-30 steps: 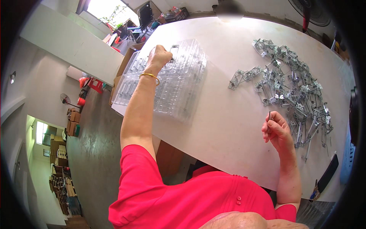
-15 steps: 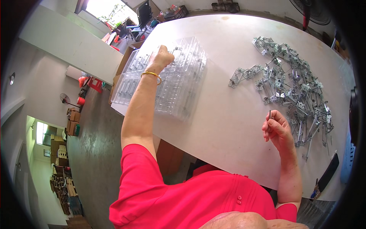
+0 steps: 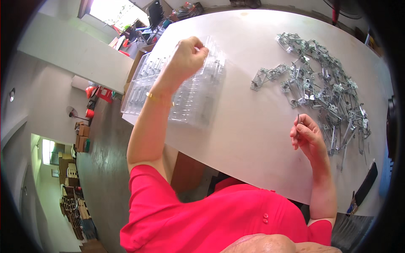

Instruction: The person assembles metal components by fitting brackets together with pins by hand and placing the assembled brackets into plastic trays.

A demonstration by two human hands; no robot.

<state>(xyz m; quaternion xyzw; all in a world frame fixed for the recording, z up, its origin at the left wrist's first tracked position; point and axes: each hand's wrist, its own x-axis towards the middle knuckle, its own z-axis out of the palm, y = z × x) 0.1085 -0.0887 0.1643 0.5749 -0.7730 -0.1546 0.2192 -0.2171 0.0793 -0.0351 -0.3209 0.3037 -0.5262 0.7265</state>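
Clear plastic trays [image 3: 195,110] with rows of slots holding grey metal parts are stacked at the table's far left. Above them, my left hand [image 3: 187,59] is curled closed, its wrist ringed by a gold bracelet. Whatever lies between those fingers, if anything, is hidden. My right hand [image 3: 310,137] pinches a thin, dark metal pin [image 3: 298,119] upright between thumb and fingers, over the right part of the table. Just beyond it spreads a tangled heap of silvery metal brackets [image 3: 310,89], made of plates joined by rods.
The pale table [image 3: 240,135] has its near edge by my body. At the right edge lie a long black object [image 3: 365,184] and a small blue-handled tool [image 3: 351,205]. A cardboard box [image 3: 136,69] stands behind the trays; more boxes [image 3: 82,137] are on the floor at left.
My left hand has lifted off the trays and shifted slightly right. The right hand keeps its pinch on the pin almost in place. The whole view has shifted a little.
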